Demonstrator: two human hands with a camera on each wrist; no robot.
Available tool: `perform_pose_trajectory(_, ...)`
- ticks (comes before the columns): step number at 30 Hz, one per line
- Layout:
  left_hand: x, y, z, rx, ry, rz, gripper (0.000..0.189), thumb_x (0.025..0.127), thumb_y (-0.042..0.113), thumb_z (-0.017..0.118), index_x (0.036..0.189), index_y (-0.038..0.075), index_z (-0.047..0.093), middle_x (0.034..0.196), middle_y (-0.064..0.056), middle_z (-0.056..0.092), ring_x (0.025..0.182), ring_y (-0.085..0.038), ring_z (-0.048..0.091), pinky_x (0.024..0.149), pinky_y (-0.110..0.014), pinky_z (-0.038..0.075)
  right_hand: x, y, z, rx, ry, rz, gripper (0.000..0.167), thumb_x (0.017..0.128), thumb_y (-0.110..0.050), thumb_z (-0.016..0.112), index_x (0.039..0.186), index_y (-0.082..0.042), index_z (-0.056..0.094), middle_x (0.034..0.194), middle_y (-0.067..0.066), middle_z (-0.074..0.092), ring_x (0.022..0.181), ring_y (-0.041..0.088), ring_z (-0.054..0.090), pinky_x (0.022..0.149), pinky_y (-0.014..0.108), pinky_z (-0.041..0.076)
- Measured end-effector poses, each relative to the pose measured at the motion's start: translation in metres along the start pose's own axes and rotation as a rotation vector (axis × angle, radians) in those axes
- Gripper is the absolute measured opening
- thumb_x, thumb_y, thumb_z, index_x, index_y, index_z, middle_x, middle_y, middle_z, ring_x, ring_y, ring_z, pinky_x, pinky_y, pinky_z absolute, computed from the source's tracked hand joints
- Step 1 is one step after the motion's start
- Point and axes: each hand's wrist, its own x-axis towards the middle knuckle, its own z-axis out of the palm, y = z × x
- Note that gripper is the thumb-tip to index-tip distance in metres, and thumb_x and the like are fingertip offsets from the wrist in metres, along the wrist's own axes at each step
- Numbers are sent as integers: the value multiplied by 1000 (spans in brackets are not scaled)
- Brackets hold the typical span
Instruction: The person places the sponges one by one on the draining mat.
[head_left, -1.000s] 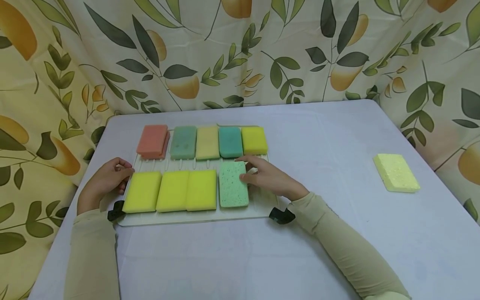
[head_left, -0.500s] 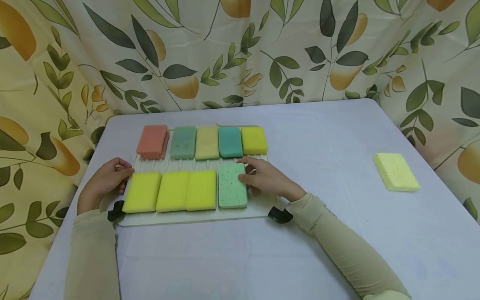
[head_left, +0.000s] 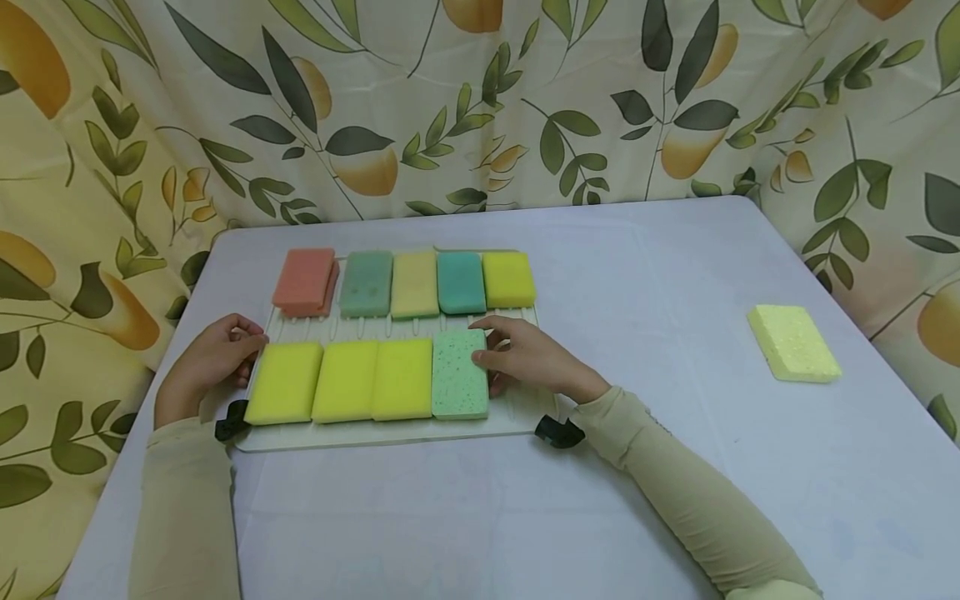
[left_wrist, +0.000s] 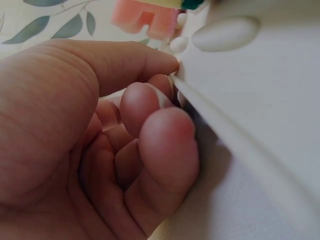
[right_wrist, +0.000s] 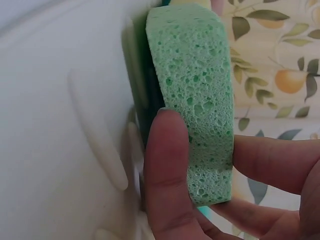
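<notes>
In the head view my right hand [head_left: 528,354] holds a speckled pale green sponge [head_left: 459,379] by its right side. The right wrist view shows fingers on different faces of this porous sponge [right_wrist: 195,90], close over the raised ribs. It is at the right end of the front row, right beside the yellow sponges [head_left: 405,379]. My left hand [head_left: 217,358] pinches the left edge of a white ribbed board [head_left: 337,437]. In the left wrist view, thumb and curled fingers [left_wrist: 170,145] meet at the thin edge of the board [left_wrist: 240,145].
The board's back row has a stack of salmon pink sponges [head_left: 303,282], then a grey-green sponge [head_left: 366,283], a beige one [head_left: 415,285], a teal one [head_left: 461,283] and a yellow one [head_left: 508,280]. A pale yellow sponge [head_left: 795,343] lies far right on the white-covered table [head_left: 637,275].
My right hand has moved the green sponge slightly left, closing the gap to the yellow sponge beside it. The left hand stays at the board's edge.
</notes>
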Motion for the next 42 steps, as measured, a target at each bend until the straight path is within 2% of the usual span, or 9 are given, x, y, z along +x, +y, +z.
perform_pose_trajectory(14,-2,1,1,-3,1,0,31,114,22,49,127,-6,44,79,-6,51,63,-17,52,59,-31,52,-3,-1,1,-122,56,-30,49,105,-11,67,152,-1,53,114,21,64,77,25,70,70,40,61)
perform_pose_trajectory(21,-2,2,0,5,-1,-1,33,114,24,48,127,-6,44,80,-6,51,65,-17,52,59,-31,52,-2,0,2,-134,59,-41,50,106,-12,67,152,-2,53,114,21,64,77,25,70,69,40,61)
perform_pose_trajectory(36,-1,2,0,10,2,-22,34,114,25,48,129,-5,44,81,-6,51,66,-17,52,60,-31,52,1,4,3,-188,73,-43,49,105,-13,68,150,0,54,98,14,66,69,23,69,68,38,60)
perform_pose_trajectory(42,-1,1,0,6,1,-24,34,114,25,48,128,-5,44,81,-5,51,65,-17,52,60,-31,52,-1,2,-1,-196,63,-43,49,106,-15,67,151,-1,54,103,15,66,73,24,71,69,39,61)
